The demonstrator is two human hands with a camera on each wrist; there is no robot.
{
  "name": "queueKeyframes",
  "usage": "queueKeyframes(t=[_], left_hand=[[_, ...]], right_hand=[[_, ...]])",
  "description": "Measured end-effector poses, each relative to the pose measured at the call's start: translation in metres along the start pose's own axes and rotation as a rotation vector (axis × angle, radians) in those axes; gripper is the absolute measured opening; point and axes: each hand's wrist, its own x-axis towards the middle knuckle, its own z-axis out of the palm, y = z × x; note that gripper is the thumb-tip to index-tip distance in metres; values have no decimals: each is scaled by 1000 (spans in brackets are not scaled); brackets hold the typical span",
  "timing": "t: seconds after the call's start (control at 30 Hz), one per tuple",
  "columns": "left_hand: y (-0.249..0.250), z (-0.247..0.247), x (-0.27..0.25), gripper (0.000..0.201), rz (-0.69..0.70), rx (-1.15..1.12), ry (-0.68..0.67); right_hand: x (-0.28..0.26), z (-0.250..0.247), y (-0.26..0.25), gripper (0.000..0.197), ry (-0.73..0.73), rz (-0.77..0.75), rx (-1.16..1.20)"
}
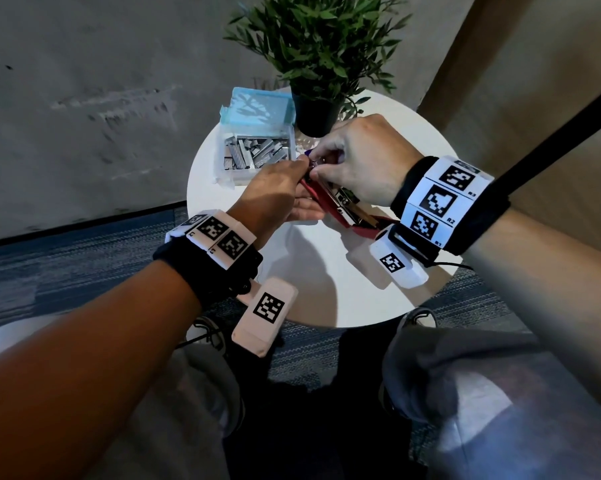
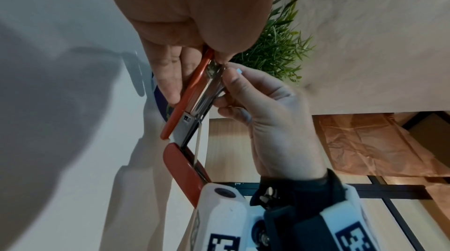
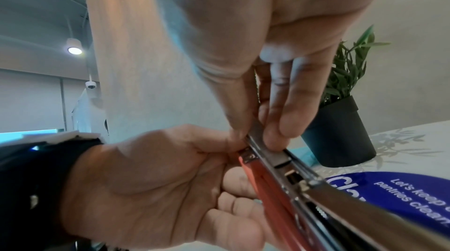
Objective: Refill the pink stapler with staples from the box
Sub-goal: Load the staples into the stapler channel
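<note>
The stapler [image 1: 340, 206] is hinged open above the round bench [image 1: 327, 292], its metal channel [image 3: 275, 157] turned up and its pink cover swung back toward the person. The left hand [image 1: 278, 195] cups the pink base from below, fingers [image 3: 233, 203] curled round it and thumb at the front tip. The right hand [image 1: 361, 161] comes from above, thumb and fingers [image 3: 280, 120] pinching at the channel's front end. Whether a strip of staples lies under those fingers I cannot tell; they cover the spot.

Risks, as I judge them: a strip pushed in askew could jam against the channel wall or snap into short pieces. The spring pusher [image 3: 294, 176] sits close behind the fingers and could nip them if it slips forward. With the stapler held only in the air, a loosened left grip would let it twist and spill loose staples onto the bench.

The box [image 1: 257, 147] sits open just beyond the hands, beside the plant [image 1: 318, 112], within easy reach of a stray knock.
</note>
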Motion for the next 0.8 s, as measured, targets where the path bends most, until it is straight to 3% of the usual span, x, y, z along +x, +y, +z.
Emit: queueKeyframes(t=[0.43,0.8], left_hand=[[6,-3,5,37,31,4,18],[8,-7,7,43,24,5,41]], right_hand=[[-7,-1,0,25,10,34,62],[-8,2,1,14,11,19,-9]])
